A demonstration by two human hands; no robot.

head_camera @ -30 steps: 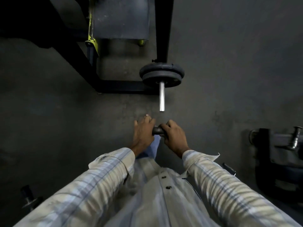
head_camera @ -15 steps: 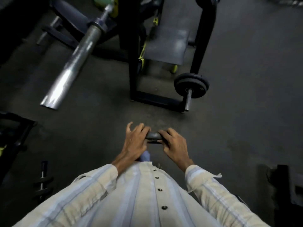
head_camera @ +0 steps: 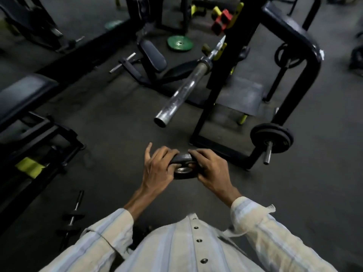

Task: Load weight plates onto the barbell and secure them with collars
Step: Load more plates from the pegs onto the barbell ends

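Dark gym floor (head_camera: 102, 134) now shows the barbell (head_camera: 182, 91) sleeve ahead — newly in view. Left hand (head_camera: 157, 169) and right hand (head_camera: 211, 171) clench the small plate (head_camera: 183, 169), ready for loading.

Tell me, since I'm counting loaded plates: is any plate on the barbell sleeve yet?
No, the barbell sleeve is bare; both hands hold the small plate short of it.

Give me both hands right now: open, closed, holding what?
Left hand: closed on the left edge of the small weight plate, index finger lifted.
Right hand: closed on the plate's right edge.
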